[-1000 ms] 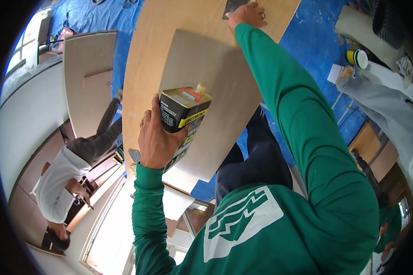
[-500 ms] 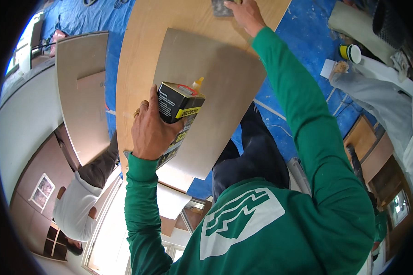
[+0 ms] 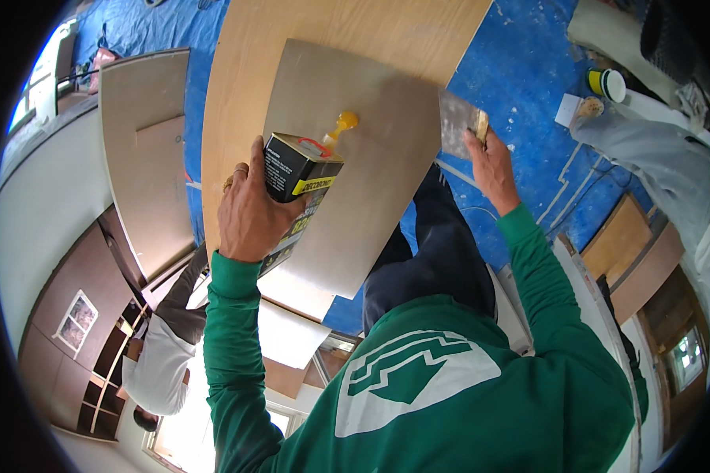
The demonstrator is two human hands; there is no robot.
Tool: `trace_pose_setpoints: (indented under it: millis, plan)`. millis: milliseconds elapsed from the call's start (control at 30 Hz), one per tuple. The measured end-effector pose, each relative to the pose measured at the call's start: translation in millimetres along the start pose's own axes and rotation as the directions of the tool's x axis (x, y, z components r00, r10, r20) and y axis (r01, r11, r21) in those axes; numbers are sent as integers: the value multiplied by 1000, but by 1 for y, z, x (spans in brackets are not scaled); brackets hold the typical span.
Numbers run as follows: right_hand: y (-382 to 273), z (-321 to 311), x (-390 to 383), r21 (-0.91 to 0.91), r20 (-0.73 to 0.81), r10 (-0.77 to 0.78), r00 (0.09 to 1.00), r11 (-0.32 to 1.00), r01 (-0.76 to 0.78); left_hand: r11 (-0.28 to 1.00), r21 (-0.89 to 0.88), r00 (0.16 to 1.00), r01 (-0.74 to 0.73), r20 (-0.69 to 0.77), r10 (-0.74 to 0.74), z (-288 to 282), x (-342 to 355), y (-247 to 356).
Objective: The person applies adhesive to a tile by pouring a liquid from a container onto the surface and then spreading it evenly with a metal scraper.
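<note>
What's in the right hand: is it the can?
No, the right hand holds a flat scraper, while the left hand grips the can.

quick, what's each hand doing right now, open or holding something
Left hand: closed around a black-and-yellow rectangular metal can.
Right hand: closed on a flat grey spreader with a wooden grip.

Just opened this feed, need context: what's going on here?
A person's left hand holds a dark rectangular can tilted over a grey-brown sheet, with yellow liquid coming out of its spout. The right hand grips a flat scraper by the sheet's right edge; whether the two touch is unclear. The sheet lies on a larger wooden board. Another person in a light shirt is off to the left.
</note>
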State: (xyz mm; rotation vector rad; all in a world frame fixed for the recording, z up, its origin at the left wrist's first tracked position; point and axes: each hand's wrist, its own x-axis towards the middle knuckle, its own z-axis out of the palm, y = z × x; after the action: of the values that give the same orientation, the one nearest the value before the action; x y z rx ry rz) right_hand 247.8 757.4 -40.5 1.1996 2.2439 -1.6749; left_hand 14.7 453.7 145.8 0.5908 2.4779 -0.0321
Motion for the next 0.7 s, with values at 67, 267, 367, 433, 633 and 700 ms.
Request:
trace_pose_setpoints:
  millis: [67, 267, 367, 433, 633, 700]
  plan:
    - [7, 6, -12, -14, -17, -14, 1000, 1000, 14, 1000, 0, 1000, 2, 2, -2, 2, -2, 0]
    - [-5, 16, -27, -24, 38, 0, 999, 1000, 1, 1000, -26, 1000, 6, -19, -6, 8, -17, -2]
    - [-9, 18, -29, -70, 55, -68, 996, 995, 72, 998, -60, 1000, 16, -13, -17, 12, -23, -4]
    - [-3, 23, -31, -103, 28, -255, 967, 961, 256, 995, -100, 1000, 11, -18, -13, 17, -28, -10]
    - [-11, 27, -43, -218, 64, -452, 890, 864, 455, 996, -62, 992, -61, -118, 53, 35, -49, -24]
    - [-20, 30, -47, -316, 130, -537, 834, 775, 548, 994, -86, 989, -73, -134, 61, 41, -58, -29]
